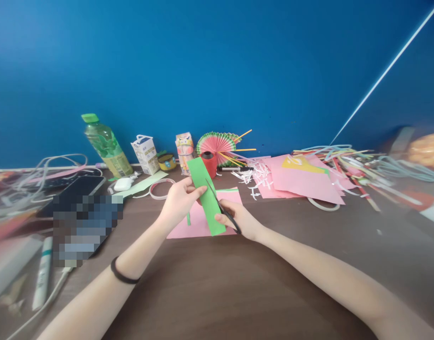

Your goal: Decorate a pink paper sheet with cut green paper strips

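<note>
Pinched between the thumb and fingers of my left hand [180, 197] is a green paper strip [206, 200], held tilted above the table. My right hand [242, 218] grips a pair of black scissors [231, 221] by the handles. The scissor blades lie along the strip's right side; whether they are cutting into it I cannot tell. Beneath both hands a pink paper sheet [179, 230] rests on the table, with a thin green paper scrap [188, 219] on it.
Behind stand a green-capped bottle [105, 144], a white carton [145, 155], a red cylinder [210, 165] and a folded paper fan [217, 144]. A tape roll [162, 189] lies left. Pink papers [305, 182] and white paper scraps [261, 174] lie right. A phone with blurred screen [89, 231] is at left.
</note>
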A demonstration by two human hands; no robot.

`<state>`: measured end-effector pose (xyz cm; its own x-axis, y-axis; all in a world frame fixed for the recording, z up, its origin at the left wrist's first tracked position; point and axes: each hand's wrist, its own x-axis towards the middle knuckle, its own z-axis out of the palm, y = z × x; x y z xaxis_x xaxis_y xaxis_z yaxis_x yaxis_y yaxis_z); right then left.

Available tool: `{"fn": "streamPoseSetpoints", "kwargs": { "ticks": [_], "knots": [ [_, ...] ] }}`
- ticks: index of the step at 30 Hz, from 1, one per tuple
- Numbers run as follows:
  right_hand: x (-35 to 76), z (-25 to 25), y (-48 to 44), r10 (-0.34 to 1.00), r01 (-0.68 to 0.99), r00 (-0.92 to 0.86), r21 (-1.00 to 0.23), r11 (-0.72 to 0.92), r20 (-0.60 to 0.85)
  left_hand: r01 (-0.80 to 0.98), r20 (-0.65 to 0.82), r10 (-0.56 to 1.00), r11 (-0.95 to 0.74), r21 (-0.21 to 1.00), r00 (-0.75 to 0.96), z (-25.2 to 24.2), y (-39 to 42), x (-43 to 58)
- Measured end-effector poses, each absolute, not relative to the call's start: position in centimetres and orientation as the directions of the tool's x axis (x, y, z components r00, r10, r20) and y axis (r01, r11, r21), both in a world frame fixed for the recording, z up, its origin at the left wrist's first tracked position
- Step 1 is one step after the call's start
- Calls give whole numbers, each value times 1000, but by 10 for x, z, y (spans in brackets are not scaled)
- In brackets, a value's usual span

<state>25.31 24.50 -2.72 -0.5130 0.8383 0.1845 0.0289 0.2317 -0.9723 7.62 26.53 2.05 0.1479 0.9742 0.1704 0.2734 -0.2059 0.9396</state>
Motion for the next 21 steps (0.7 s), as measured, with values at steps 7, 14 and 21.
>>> {"fn": "streamPoseSetpoints", "kwargs": {
  "ticks": [7,14,21],
  "knots": [
    [254,-26,243,848,50,-498,-970,237,182,300,164,977,-198,933,134,19,267,75],
    [252,-23,241,876,99,-459,-972,214,146,277,149,983,-174,945,107,21,266,77],
    [252,-22,242,887,85,-441,-977,194,138,250,136,984,-160,955,113,19,268,77]
  ]
}}
